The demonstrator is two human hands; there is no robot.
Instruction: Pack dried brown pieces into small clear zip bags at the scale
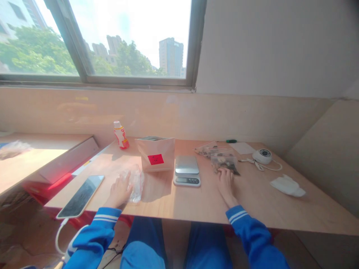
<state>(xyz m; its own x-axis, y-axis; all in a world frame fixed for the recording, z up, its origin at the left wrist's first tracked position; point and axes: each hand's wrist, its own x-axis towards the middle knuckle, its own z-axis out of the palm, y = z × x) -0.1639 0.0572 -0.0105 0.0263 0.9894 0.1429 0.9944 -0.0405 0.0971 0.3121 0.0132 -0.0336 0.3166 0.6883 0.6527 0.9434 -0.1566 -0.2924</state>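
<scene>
The left hand (120, 190) is resting open, fingers touching a crumpled clear plastic bag (137, 184) near the front edge of the surface (260, 198). The right hand (226, 185) is lying open, fingertips touching a clear bag of dark pieces (224, 161) further back. A digital kitchen scale (187, 171) and a paper bag (155, 154) are sitting between the hands.
</scene>
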